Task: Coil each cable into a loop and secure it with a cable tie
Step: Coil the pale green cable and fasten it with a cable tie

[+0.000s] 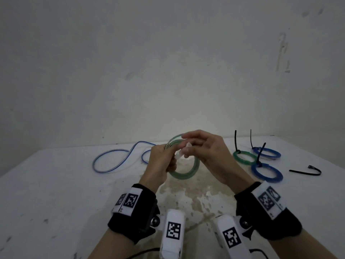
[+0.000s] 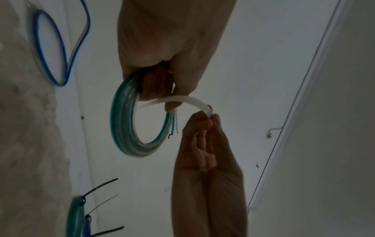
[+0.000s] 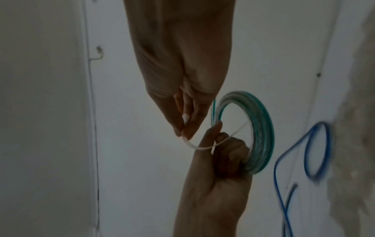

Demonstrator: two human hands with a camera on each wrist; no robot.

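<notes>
Left hand (image 1: 162,161) grips the green coil (image 1: 186,172); right hand (image 1: 207,150) pinches the white tie (image 2: 182,99) arcing between them, tip inside the loop.

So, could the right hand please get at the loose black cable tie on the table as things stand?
Probably not yet: the right hand pinches the white cable tie at the green coil. The black cable tie lies unobstructed to its right, so once freed it likely could.

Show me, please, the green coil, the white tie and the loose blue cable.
green coil (image 1: 184,175): head view, lower arc of the loop.
white tie (image 2: 188,98): left wrist view, middle of the curved strap.
loose blue cable (image 1: 104,171): head view, near bend on the table.
</notes>
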